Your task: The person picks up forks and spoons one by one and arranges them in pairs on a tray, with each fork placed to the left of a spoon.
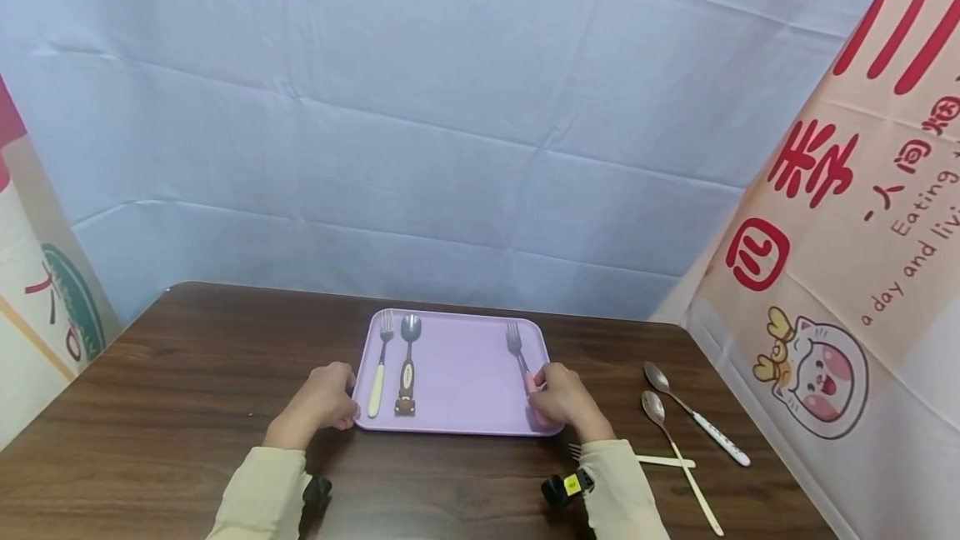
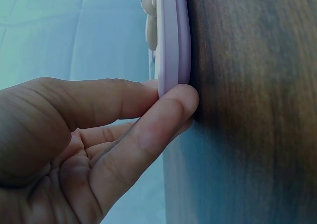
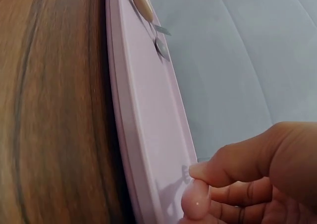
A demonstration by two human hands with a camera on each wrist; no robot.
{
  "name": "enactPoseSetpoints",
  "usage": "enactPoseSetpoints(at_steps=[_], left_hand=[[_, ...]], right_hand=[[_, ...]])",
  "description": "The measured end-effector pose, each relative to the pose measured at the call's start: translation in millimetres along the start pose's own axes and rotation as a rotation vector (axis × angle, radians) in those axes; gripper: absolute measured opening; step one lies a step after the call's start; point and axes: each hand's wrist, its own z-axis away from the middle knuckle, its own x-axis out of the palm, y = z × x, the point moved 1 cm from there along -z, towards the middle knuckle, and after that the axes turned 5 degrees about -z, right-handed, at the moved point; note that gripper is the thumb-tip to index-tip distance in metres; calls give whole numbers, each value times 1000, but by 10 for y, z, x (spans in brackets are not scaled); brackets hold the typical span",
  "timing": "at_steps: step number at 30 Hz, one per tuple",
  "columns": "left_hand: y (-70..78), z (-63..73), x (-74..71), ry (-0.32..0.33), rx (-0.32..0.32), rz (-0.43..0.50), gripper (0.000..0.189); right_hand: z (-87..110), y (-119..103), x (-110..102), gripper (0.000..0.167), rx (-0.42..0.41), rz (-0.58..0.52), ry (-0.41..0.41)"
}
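Two pinches: left grip (image 1: pixel 318 398) on tray rim (image 1: pixel 457 432), right grip (image 1: pixel 566 397) on pink fork handle (image 1: pixel 531 384); sensible holds, both things seemingly light, stiff.

Pale cream sleeves (image 1: pixel 258 492); black wrist units (image 1: pixel 557 492), probably cameras; yellow label (image 1: pixel 573 485) on right

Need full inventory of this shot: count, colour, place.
Tray: 1, lilac, on table
Yellow fork: 1, pale-yellow handle, tray's left side
Bear-ended spoon: 1, brown handle, beside yellow fork
Pink fork: 1, pink handle, tray's right side
Loose fork: 1, pale handle, table's right, partly hidden
Patterned spoon: 1, white handle, table's right
Plain spoon: 1, cream handle, crossing loose fork
Table: 1, dark brown, under tray
Backdrop: 1, pale blue, behind table
Printed cloths: 2, multicoloured, far left and right
Wrist cameras: 2, black, at wrists
Sleeves: 2, cream, forearms
Left hand: 1, pinching tray's left edge
Right hand: 1, pinching pink handle
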Motion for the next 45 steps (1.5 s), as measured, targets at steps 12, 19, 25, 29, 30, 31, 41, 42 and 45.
enactPoseSetpoints(at_steps=[12,19,25,29,30,31,41,42,45], left_hand=[[8,5,-5,-5,10,4,33],[4,2,5,-3,4,4,34],[-2,-4,1,-3,12,14,34],[-6,-3,-8,-5,20,27,34],[-6,-1,-10,-5,19,29,34],[-6,-2,-10,-6,19,30,34],[-7,-10,0,-9,4,22,35],[-9,-10,1,-9,1,19,35],[-3,-11,2,-11,6,15,34]], right_hand=[[-63,-142,111,14,17,-31,-30],[-117,-245,210,11,-27,-26,-5],[-136,-312,269,8,-41,18,5],[-152,-341,311,6,-55,23,10],[-155,-349,319,6,-59,19,11],[-157,-354,325,7,-60,15,10],[-167,-415,392,8,-63,-22,2],[-168,-424,398,8,-66,-23,2],[-173,-449,419,7,-71,-28,-3]])
